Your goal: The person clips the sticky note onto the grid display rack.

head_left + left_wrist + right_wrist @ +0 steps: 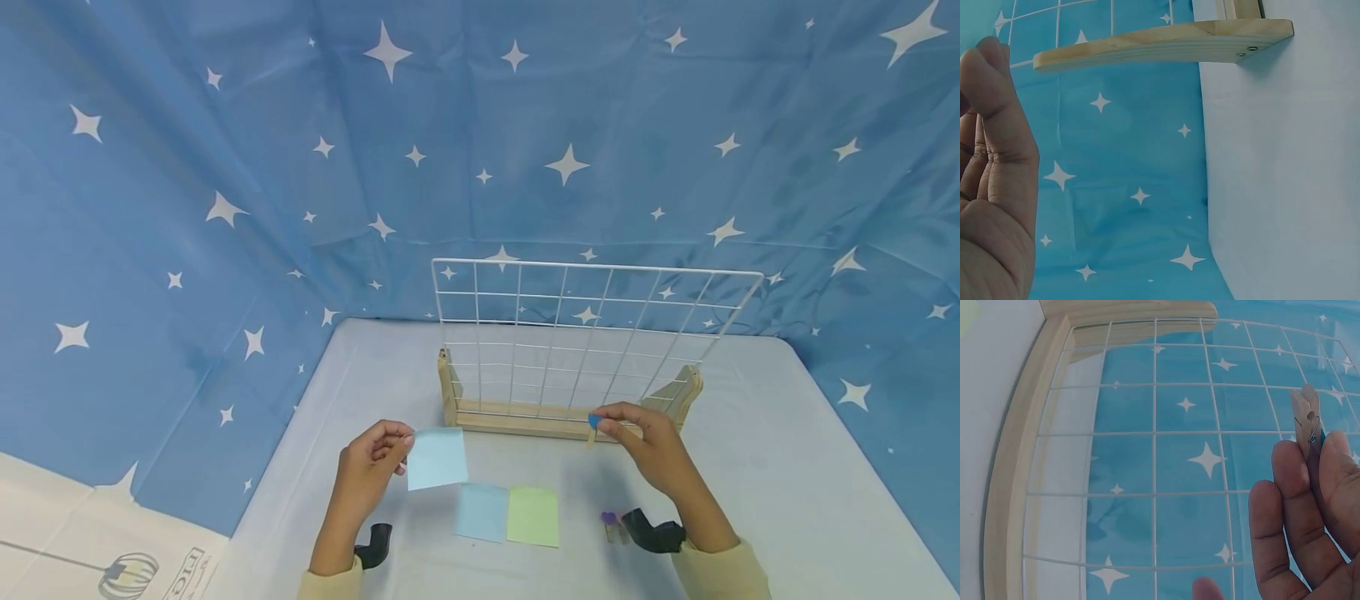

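Between thumb and fingers, my left hand point(371, 467) pinches a light blue paper square point(437, 458) by its edge, raised over the table. My right hand point(647, 435) pinches a small wooden clothespin point(1308, 422) with a blue piece point(595, 421) at its end, in front of the rack's base. In the right wrist view the clothespin's wooden tip points up, away from the fingertips. A white wire grid point(558, 337) stands tilted in a wooden base point(525, 421), just beyond both hands. Only a corner of the paper may show in the left wrist view.
On the white table lie another blue paper square point(482, 512) and a green one point(533, 517), side by side. Small clothespins, one with a purple heart point(608, 517), lie near the right wrist. A blue star-patterned cloth point(465, 125) hangs behind.
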{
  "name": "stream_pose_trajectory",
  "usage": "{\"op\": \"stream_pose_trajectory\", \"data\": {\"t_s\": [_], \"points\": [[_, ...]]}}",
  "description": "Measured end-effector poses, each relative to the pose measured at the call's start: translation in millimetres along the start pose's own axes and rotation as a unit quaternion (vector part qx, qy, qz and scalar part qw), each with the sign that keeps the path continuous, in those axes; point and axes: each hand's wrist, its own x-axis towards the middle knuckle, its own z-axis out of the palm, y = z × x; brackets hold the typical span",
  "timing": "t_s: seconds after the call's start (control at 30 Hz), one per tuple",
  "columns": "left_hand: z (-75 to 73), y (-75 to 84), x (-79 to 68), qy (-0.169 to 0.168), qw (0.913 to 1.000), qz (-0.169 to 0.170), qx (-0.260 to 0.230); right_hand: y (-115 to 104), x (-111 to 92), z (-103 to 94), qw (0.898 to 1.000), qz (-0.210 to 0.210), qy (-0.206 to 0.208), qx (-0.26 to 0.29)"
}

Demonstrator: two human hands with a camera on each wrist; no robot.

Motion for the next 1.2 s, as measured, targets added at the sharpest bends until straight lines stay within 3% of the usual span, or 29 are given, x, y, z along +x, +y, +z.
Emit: {"op": "stream_pose_trajectory", "data": {"t_s": [0.37, 0.6, 0.87, 1.2], "points": [[-0.2, 11.2, 3.0, 0.006, 0.9998, 0.014, -0.014, -1.3, 6.8, -4.3, 0.998, -0.040, -0.003, 0.041], [0.2, 12.3, 8.1, 0.004, 0.9992, 0.032, -0.022, -8.7, 12.7, -7.5, 0.999, -0.026, -0.015, 0.024], [0.9, 19.5, 10.9, -0.001, 0.9992, 0.027, -0.030, -12.9, 18.8, -7.9, 0.999, -0.022, -0.023, 0.014], [1.0, 24.2, 15.7, -0.013, 0.9986, 0.041, -0.032, -18.4, 24.8, -8.3, 0.998, -0.035, -0.032, 0.051]]}}
